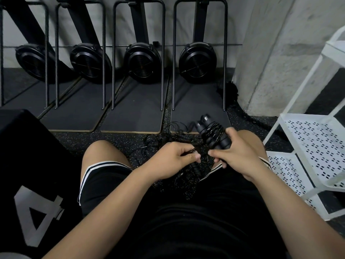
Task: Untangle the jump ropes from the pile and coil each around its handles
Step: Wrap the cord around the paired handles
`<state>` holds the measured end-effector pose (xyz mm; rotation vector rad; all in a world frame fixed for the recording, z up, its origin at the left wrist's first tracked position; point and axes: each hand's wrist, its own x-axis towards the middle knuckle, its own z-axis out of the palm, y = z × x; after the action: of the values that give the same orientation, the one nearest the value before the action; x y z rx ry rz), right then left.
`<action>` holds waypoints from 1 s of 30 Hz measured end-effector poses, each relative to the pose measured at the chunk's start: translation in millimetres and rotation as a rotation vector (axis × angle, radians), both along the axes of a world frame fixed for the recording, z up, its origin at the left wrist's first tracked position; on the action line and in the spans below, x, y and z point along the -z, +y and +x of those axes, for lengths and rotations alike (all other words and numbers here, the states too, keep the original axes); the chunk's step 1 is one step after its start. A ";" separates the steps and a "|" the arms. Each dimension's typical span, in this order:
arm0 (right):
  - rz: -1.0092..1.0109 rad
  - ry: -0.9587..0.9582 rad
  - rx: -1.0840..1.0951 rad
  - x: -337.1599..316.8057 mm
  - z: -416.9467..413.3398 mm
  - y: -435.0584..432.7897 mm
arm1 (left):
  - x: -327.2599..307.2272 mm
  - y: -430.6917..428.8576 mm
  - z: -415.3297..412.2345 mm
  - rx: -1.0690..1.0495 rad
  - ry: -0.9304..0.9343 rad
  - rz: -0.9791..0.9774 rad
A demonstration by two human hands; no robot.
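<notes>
Rope work mid-coil, person seated with the floor [112,139] showing between the knees. Right hand [240,152] holds a pair of black handles [211,133] side by side and raised above the floor, fingers [217,153] curled round their lower ends; several turns of thin cord [214,130] already sit round the handles. Left hand [173,161] is just beside the right, thumb and forefinger pinched together on the cord where it leaves the wraps. Rest of the ropes lie as a loose pile [158,144] on the floor beyond and under the hands, and a loose handle [196,170] shows just below the left hand. Cannot tell whether the pinched cord runs clear or passes through loops of the pile. Risks, as I judge them: if it is caught, further winding would draw a loop tight and drag the other ropes up with it. The cord looks thin and springy, so slack at the pinch could let the turns spring off the handles. The loose handle could snag in a passing loop. Black cord on dark speckled floor makes crossings hard to read, so a knot may be missed until it bites.
</notes>
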<state>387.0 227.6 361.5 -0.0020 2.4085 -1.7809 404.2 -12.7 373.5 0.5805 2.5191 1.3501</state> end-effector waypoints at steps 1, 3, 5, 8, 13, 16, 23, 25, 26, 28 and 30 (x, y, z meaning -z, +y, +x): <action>0.065 -0.017 -0.030 4.8 -1.2 0.4 | -1.1 0.1 0.1 0.005 0.015 0.007; 0.153 -0.072 -0.131 12.1 -2.0 1.5 | -3.6 -0.5 0.2 -0.008 0.039 0.026; 0.190 -0.139 -0.240 14.1 0.0 1.7 | -5.8 -1.2 0.0 -0.044 0.048 0.051; 0.197 -0.214 -0.410 8.4 7.9 -2.8 | -5.7 -5.0 -2.7 -0.086 0.057 0.089; 0.158 -0.329 -0.722 -15.2 22.0 -2.8 | -1.7 -13.6 -9.7 -0.109 0.065 0.156; 0.038 -0.352 -0.838 -33.5 28.7 1.8 | 3.1 -19.6 -13.4 -0.112 0.054 0.227; -0.319 -0.201 -0.693 -41.9 29.8 -0.3 | 11.1 -13.4 -15.7 -0.160 -0.049 0.328; -0.407 -0.155 -0.593 -40.3 29.2 -3.9 | 15.8 -12.0 -13.9 -0.171 0.028 0.207; -0.430 -0.130 -0.544 -39.4 28.1 -5.5 | 15.5 -9.7 -11.7 -0.178 0.020 0.192; -0.434 -0.081 -0.447 -38.6 26.2 -8.4 | 14.4 -1.8 -8.3 -0.138 0.005 0.172; -0.411 -0.042 -0.341 -38.3 24.6 -10.8 | 14.2 4.6 -6.3 -0.078 0.057 0.083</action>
<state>411.6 216.8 399.8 -0.3891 1.8338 -2.0332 397.9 -8.1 359.2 0.5494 2.5658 1.4921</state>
